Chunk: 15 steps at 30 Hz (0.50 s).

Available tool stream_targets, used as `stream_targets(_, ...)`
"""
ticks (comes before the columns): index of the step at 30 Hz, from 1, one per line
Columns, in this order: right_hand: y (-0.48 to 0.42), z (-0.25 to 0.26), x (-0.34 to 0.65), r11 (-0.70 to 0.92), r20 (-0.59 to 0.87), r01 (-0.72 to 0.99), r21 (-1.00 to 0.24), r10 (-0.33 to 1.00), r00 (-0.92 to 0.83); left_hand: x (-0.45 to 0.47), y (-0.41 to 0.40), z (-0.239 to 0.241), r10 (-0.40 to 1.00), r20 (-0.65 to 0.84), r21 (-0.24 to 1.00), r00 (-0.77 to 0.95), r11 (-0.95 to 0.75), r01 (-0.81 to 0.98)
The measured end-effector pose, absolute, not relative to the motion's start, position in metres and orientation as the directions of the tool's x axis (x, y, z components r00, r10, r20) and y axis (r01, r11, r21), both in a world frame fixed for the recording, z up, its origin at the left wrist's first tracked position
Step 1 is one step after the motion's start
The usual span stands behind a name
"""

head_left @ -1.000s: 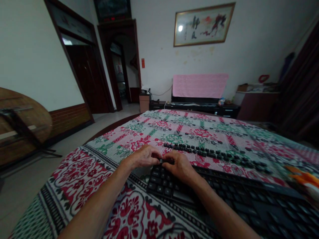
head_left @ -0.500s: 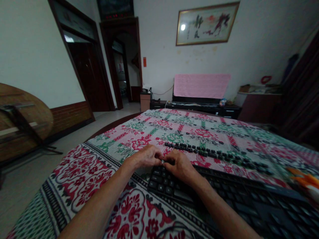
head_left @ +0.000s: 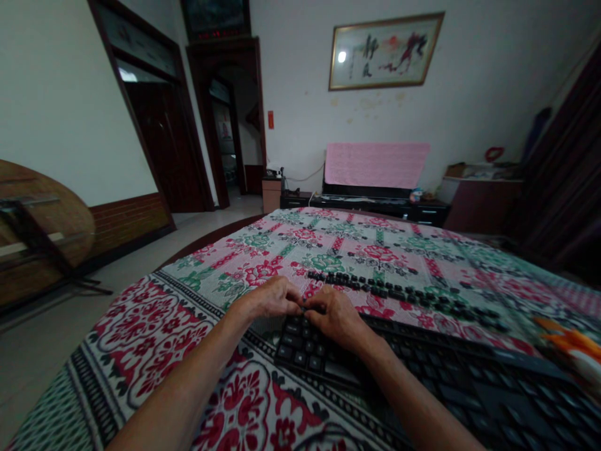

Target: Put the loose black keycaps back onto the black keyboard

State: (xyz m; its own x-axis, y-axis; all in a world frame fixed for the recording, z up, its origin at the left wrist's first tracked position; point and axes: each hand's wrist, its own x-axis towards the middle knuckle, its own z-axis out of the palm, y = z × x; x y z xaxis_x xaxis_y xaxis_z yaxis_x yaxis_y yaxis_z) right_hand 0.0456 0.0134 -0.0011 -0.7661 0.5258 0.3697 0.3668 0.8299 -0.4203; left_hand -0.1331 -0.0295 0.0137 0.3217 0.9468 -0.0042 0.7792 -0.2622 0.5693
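Note:
A black keyboard (head_left: 469, 382) lies at a slant on the patterned cloth. Over its far left corner, my left hand (head_left: 275, 297) and my right hand (head_left: 339, 318) meet, fingertips almost touching. Both are closed, thumbs and fingers pinched together. Whatever sits between the fingertips is too small and dark to make out. My right forearm crosses above the keyboard and hides some of its keys. Just beyond the keyboard, small loose black keycaps (head_left: 397, 291) lie in a long, uneven double line running to the right.
A floral tablecloth (head_left: 244, 388) covers the round table. At the right edge is an orange and white object (head_left: 575, 344), partly cut off. A folded round tabletop (head_left: 47, 219) leans at the left. Across the room, a pink cloth (head_left: 375, 164) hangs over a screen on a low cabinet.
The view has shifted slightly. Both hands stay pinched at the same keyboard corner, and a pale speck between the fingertips earlier no longer shows.

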Motion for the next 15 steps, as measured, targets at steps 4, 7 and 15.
stream_targets(4,0.015,-0.001,0.046,0.836,0.362,0.352,-0.42,0.51,-0.78,-0.133,-0.028,0.012,0.958,0.014,0.533,0.286,-0.249,0.808)
stream_targets(7,0.016,-0.001,0.045,0.833,0.369,0.35,-0.428,0.514,-0.774,-0.132,-0.026,0.011,0.97,0.007,0.525,0.244,-0.211,0.824)
stream_targets(15,0.019,-0.001,0.043,0.843,0.352,0.351,-0.407,0.499,-0.792,-0.119,-0.027,0.016,0.997,-0.069,0.586,0.025,0.02,0.81)
